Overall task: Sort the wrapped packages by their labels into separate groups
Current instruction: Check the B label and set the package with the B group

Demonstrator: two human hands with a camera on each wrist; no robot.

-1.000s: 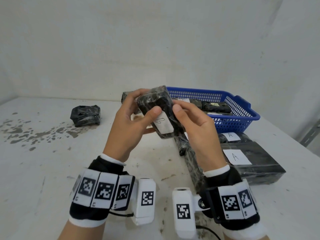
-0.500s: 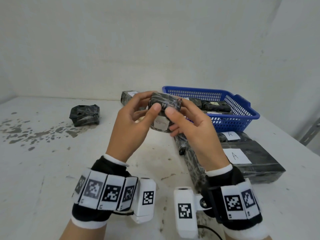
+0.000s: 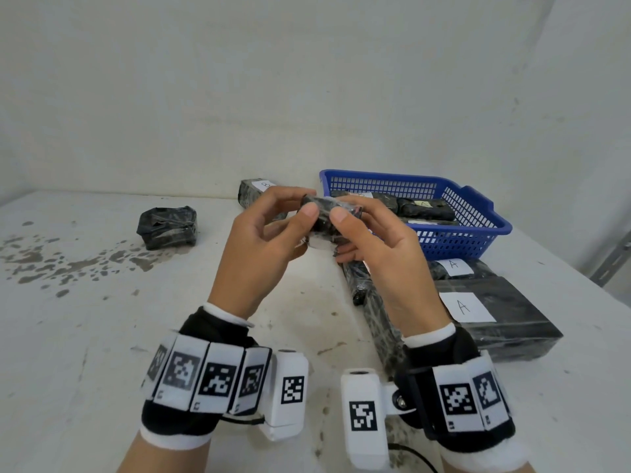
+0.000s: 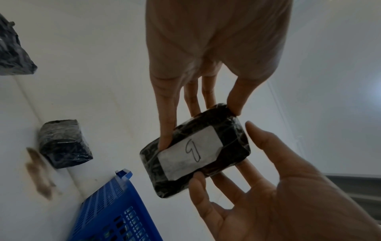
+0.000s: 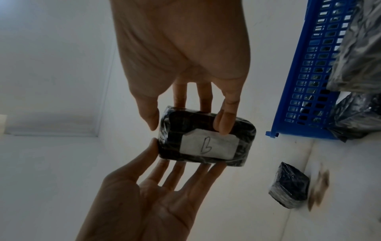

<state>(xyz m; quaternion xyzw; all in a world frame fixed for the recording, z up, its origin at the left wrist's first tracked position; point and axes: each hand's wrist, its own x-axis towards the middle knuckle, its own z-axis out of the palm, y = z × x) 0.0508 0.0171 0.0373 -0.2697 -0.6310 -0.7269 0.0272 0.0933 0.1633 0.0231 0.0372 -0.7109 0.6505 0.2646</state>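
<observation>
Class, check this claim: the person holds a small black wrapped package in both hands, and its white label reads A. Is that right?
Not quite. Both hands do hold the small wrapped package, but its label reads B, as the right wrist view shows.

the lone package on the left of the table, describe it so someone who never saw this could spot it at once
Start at the blue basket on the right of the white table and look far left, past both hands. There a small black wrapped package sits alone beside the dark stains. Unlike the flat packages near the basket, it shows no white label from the head view and is a squat block.
</observation>
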